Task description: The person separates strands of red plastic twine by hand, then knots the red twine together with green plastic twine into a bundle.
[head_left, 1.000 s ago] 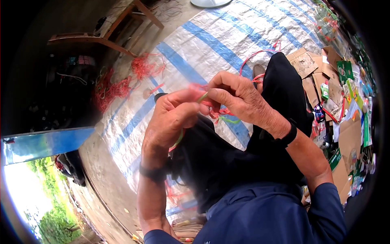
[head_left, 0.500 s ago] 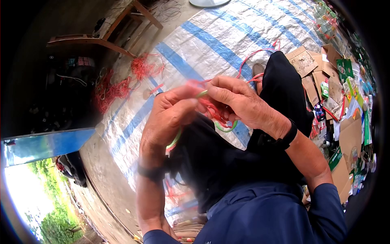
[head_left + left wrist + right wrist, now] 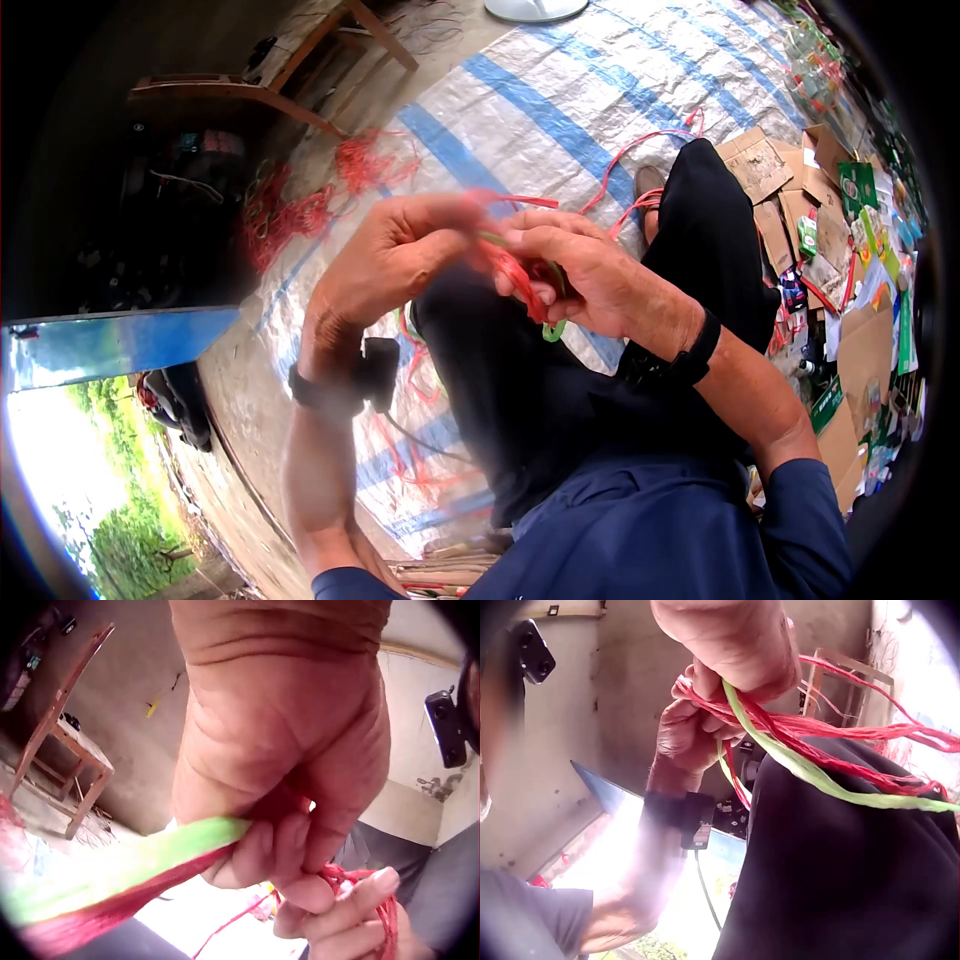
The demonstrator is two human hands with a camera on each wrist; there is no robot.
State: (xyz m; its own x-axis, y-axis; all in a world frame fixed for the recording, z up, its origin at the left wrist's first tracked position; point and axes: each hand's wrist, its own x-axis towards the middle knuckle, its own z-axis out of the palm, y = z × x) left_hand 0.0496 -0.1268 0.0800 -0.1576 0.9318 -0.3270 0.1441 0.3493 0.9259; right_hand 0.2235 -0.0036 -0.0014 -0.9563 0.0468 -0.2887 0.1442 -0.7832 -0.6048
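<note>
In the head view the left hand [image 3: 395, 260] and right hand [image 3: 610, 275] meet over the person's lap, fingertips close together. Red plastic strands [image 3: 520, 280] run between them, with a loop of green strand [image 3: 553, 331] below the right fingers. The left fingers are blurred in the head view; in the left wrist view they curl round a green strip [image 3: 135, 859] and a red strip [image 3: 142, 900] that trail off leftward. Seen from the right wrist, thumb and fingers pinch a bundle of red strands [image 3: 817, 726] with a green strand [image 3: 810, 776] hanging alongside.
A white sheet with blue stripes [image 3: 560, 110] covers the floor. Tangled red strands [image 3: 290, 215] lie left, below a wooden chair [image 3: 290, 75]. Flattened cardboard [image 3: 755, 165] and mixed packaging are heaped at right. A red strand [image 3: 625, 165] runs past the person's foot.
The left hand has shifted left and its forearm has swung outward. A red strand end now sticks out above the fingertips. The right hand keeps nearly the same place; the head view has shifted slightly.
</note>
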